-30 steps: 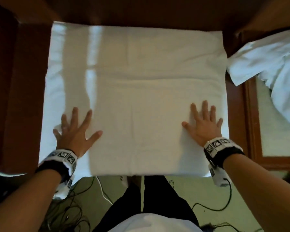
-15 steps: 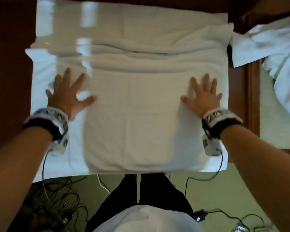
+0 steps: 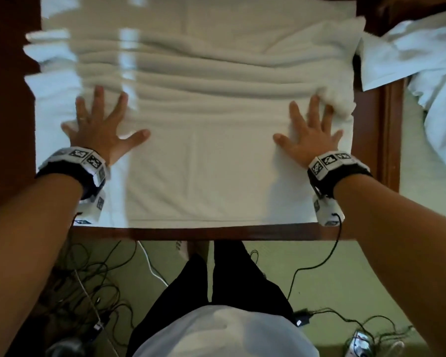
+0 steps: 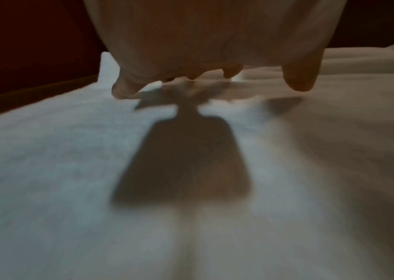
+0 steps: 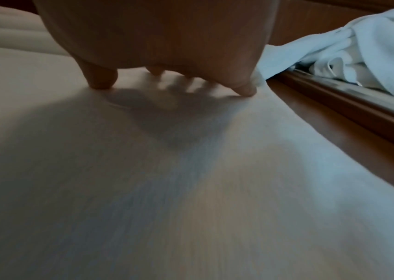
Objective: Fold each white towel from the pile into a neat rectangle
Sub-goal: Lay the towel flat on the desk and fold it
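Observation:
A large white towel [image 3: 204, 163] covers most of the dark wooden table [image 3: 229, 234]. Its near part lies flat; its far part is bunched into crosswise ridges [image 3: 204, 70]. My left hand [image 3: 101, 130] presses flat on the towel's left side with fingers spread. My right hand [image 3: 309, 135] presses flat on the right side, fingertips against a raised lump of cloth [image 3: 337, 99]. The left wrist view shows the left hand [image 4: 215, 62] with fingertips on the towel [image 4: 95, 170]. The right wrist view shows the right hand [image 5: 167, 56] the same way on the towel [image 5: 143, 189].
A pile of white cloth [image 3: 422, 55] lies at the right, past the table's raised wooden rim [image 3: 390, 140]; the right wrist view shows this pile [image 5: 358, 49] too. Cables [image 3: 93, 292] trail on the green floor below the table's near edge.
Both hands have slid away from me across the towel, pushing its far part into ridges. The towel's near edge now lies on the table rather than hanging over it.

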The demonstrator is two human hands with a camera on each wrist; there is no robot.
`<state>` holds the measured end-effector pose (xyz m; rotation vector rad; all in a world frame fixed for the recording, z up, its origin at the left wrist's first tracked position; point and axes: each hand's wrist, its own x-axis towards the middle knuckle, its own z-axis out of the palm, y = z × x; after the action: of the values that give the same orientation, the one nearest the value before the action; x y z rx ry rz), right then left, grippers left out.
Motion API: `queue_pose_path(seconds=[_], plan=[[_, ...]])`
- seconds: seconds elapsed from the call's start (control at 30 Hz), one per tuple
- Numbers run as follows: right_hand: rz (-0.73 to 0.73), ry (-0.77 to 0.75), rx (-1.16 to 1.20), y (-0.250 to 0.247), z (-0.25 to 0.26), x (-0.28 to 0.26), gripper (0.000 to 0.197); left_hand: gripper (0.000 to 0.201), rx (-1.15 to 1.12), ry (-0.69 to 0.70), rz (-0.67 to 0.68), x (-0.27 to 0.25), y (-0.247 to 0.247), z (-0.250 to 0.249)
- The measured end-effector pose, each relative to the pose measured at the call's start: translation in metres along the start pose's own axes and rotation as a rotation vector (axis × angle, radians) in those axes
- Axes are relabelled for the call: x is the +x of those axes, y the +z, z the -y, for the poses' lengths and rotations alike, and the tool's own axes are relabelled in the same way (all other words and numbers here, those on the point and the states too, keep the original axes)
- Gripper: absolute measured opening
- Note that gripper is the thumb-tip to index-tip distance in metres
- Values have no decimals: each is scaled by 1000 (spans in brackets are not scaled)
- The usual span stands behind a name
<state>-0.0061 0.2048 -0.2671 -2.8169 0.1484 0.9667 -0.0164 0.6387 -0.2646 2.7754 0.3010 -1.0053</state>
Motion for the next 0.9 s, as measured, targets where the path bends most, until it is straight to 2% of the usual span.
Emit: queue_pose_path(seconds=[0.13,0.27,0.4,0.5,0.6,0.7,0.77,0.83,0.9], plan=[[-39,-2,-15,30,-5,-52,80,96,2,28,-50,-54,39,5],[45,-31,-52,80,-17,-120,80,92,36,6,7,-106,89,30],[-5,-34,-73,83,-20,-107,82,90,118,18,-46,-88,91,39],[-61,-30,-32,76,-15,-98,80,90,52,53,-111,-80,83,34],[-184,48,56,92,-31,-125,70,84,14,62,-193,-106,98,52],[-179,63,59,119,-60,-161,66,80,55,54,-170,-144,130,97],[-151,55,41,125,-72,-170,67,86,90,64,-146,-159,142,122],[-184,43,58,122,-69,-172,73,96,109,33,-154,-164,140,125],[-247,-87,-9,122,-57,-174,83,105,124,52,-213,-162,137,117]])
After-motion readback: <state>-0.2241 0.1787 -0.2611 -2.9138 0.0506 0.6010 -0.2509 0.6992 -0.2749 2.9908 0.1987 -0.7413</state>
